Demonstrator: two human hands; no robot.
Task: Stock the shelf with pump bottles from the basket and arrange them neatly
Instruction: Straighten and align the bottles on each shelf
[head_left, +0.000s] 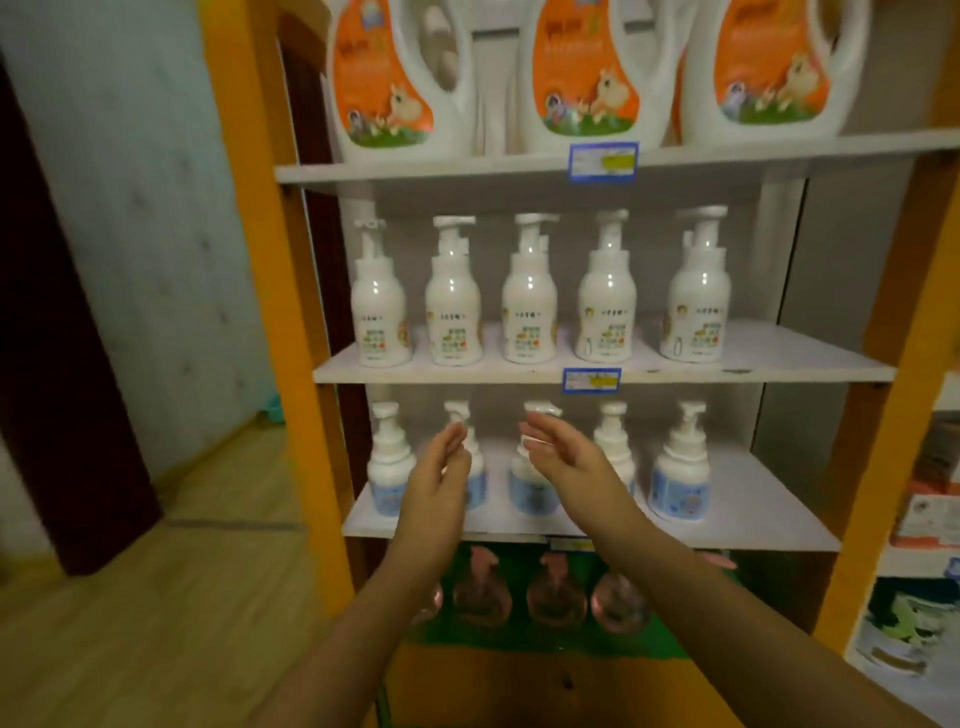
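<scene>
The left hand (439, 480) and right hand (566, 457) are open, holding nothing, before five blue-labelled pump bottles (679, 478) standing on the shelf (753, 522); label writing is unreadable.

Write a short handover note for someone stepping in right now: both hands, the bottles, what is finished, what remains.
Left hand: open, empty, in front of the second blue-label bottle.
Right hand: open, empty, by the third blue-label bottle; contact too blurred to tell.
Done: their shelf holds a row of five; five white bottles stand above.
Left: basket not in view; find it, add any remaining bottles, straighten the row.
</scene>
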